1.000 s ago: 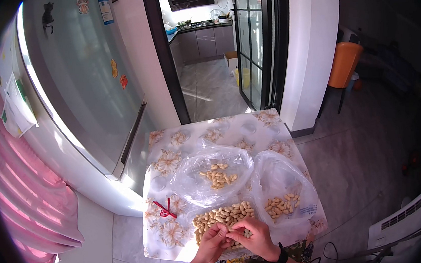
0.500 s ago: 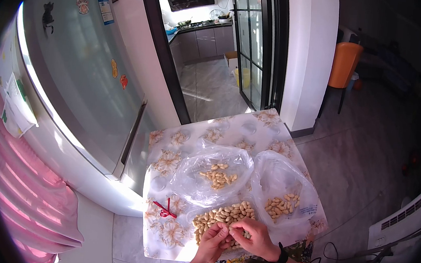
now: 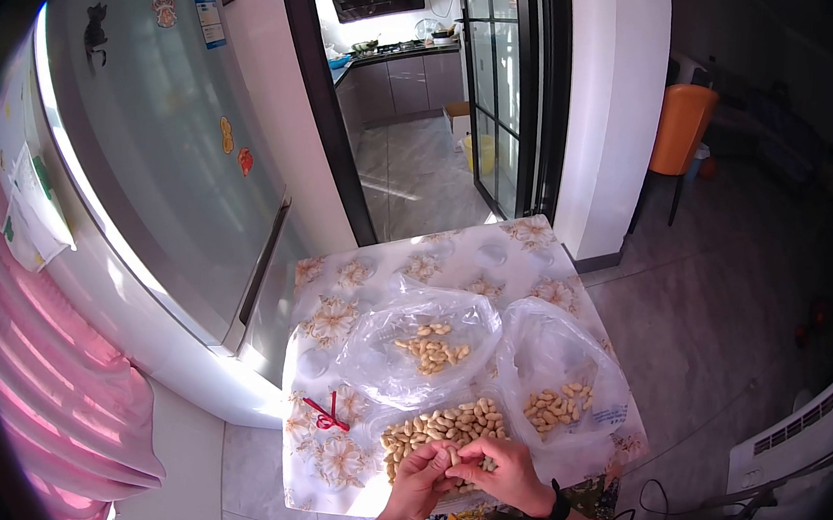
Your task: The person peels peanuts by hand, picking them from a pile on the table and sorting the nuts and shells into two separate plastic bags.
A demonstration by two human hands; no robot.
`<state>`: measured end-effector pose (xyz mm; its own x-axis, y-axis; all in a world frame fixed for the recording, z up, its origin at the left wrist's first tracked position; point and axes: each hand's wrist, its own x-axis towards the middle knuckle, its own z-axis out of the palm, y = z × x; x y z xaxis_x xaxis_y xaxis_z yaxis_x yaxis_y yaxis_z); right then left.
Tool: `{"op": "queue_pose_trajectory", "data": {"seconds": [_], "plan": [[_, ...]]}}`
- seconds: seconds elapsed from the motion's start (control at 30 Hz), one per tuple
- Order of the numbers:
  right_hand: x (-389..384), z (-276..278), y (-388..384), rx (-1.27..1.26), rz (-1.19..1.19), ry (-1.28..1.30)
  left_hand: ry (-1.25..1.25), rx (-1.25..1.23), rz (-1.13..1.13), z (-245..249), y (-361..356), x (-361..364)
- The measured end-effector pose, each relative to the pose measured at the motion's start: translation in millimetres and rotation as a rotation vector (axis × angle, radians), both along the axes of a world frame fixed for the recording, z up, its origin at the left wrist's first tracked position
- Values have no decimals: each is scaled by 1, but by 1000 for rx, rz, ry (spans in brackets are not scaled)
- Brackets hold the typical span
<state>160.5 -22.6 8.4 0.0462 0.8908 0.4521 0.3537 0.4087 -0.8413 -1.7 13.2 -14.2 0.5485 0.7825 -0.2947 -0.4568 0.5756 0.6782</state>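
Note:
Many peanuts in their shells fill a clear container (image 3: 375, 421) near the front of the table. Over its front part my left hand (image 3: 423, 475) and my right hand (image 3: 499, 470) meet at the fingertips, pinching one peanut (image 3: 454, 456) between them. Behind the container, a clear plastic bag (image 3: 373, 360) lies open with a small heap of peanuts (image 3: 433, 351) in it. Another plastic bag (image 3: 528, 344) to the right holds more peanuts (image 3: 558, 409). My hands hide part of the container.
A red tie (image 3: 327, 413) lies on the flowered tablecloth (image 3: 356, 275) at the left. The grey fridge (image 3: 164, 139) stands left of the table. Beyond are a glass door (image 3: 490, 98), an orange chair (image 3: 683, 130) and, at right, a white appliance (image 3: 798, 432).
My fingers have shifted slightly, and the peanut between them now shows more clearly. The bags and the container have not moved.

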Motion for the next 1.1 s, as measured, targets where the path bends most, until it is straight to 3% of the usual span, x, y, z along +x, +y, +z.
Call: {"op": "queue_pose_trajectory", "data": {"seconds": [0.4, 0.77, 1.1], "plan": [[0, -2, 0, -1, 62, -34, 34, 19, -26, -1, -3, 0], [-2, 2, 2, 19, -56, -18, -40, 52, -6, 2, 1, 2], [-1, -1, 2, 8, -44, -55, -119, -107, 87, 0, 2, 3]]}}
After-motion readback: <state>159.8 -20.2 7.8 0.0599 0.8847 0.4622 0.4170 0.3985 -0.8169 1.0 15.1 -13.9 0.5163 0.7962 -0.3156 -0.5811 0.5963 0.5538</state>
